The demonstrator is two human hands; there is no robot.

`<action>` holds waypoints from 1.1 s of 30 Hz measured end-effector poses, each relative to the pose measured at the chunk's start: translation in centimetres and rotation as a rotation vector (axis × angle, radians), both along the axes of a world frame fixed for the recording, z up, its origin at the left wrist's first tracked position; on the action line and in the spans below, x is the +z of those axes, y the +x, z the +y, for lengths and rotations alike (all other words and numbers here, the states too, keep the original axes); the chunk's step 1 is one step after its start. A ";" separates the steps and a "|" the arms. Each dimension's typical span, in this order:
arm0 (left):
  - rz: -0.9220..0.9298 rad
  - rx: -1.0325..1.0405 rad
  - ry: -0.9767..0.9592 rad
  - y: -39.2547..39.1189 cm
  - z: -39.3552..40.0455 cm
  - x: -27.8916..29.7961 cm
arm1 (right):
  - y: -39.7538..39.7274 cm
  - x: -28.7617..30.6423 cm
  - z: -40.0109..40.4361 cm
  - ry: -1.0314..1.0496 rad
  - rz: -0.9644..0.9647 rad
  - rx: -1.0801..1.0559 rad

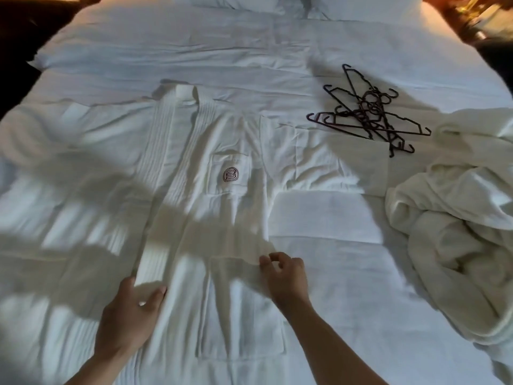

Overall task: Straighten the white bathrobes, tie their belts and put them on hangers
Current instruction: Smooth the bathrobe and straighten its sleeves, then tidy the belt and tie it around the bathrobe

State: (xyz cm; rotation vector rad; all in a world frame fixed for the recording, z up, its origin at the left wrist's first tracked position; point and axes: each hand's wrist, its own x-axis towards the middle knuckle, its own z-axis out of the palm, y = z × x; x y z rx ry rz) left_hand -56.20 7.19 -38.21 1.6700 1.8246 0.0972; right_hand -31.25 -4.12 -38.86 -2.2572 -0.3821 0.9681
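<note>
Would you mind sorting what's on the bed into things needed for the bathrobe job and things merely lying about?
For the job: flat bathrobe, crumpled bathrobes, pile of hangers, left hand, right hand.

Lying about: bed sheet, pillows.

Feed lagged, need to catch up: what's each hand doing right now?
Left hand: open, fingers resting flat on the spread bathrobe.
Right hand: fingers loosely curled just above the robe's edge; whether it pinches fabric cannot be told.

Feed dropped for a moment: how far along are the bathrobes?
Early. One bathrobe lies flat on the bed, front closed; left hand and right hand are smoothing it. No tied belt shows. The second robe is heaped, and the hangers lie unused.
</note>
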 end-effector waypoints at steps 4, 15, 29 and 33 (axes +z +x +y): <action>-0.017 -0.019 0.030 -0.8 -1.4 0.3 | -1.7 1.1 -1.5 0.044 0.158 0.101; -0.211 0.134 0.121 -3.7 -3.7 1.2 | -4.9 4.5 -6.8 0.164 -0.239 -0.151; -0.279 -0.128 -0.094 -10.4 -5.3 0.2 | -10.2 2.8 -12.7 -0.172 0.031 -0.030; -0.373 -0.075 -0.095 -11.0 -5.9 0.2 | -12.8 4.0 -13.7 0.020 -0.275 -0.181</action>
